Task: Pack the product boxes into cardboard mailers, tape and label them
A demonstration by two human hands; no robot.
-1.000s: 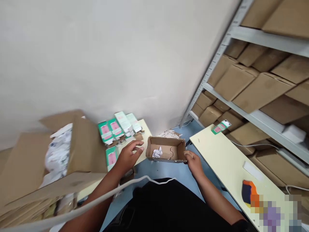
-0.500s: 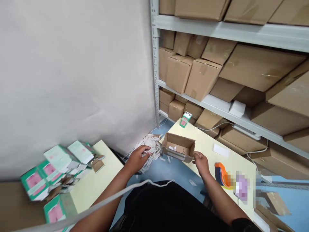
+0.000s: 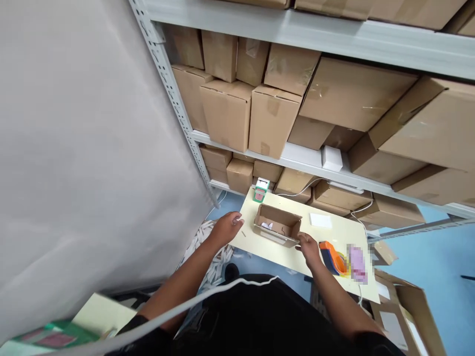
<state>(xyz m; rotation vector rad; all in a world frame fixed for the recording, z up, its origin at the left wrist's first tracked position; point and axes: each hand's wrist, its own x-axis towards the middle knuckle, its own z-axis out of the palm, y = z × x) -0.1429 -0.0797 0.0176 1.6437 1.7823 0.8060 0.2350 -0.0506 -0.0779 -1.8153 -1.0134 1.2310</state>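
Observation:
A small open-topped cardboard box (image 3: 279, 215) is at the yellow table (image 3: 267, 253), with crumpled white bits and a thin dark strand inside. My right hand (image 3: 309, 249) grips the box at its right end, thumb and fingers around the wall. To the left of the box, apart from it, my left hand (image 3: 225, 229) is closed in a loose pinch. A small pale spot shows at its fingertips, too small to name. Behind the box stands a green and white box (image 3: 261, 190) with a pink panel.
On the table's right lie an orange and blue tape dispenser (image 3: 333, 258) and a white flat box (image 3: 320, 220). Shelving (image 3: 297, 160) full of cartons rises behind. White paper strips (image 3: 216, 269) pile on the floor. A white cable (image 3: 208, 291) crosses before me.
My view has turned right, and the side table with the green boxes has mostly left it. The cardboard box has moved over the table in my right hand. My left hand has risen and closed.

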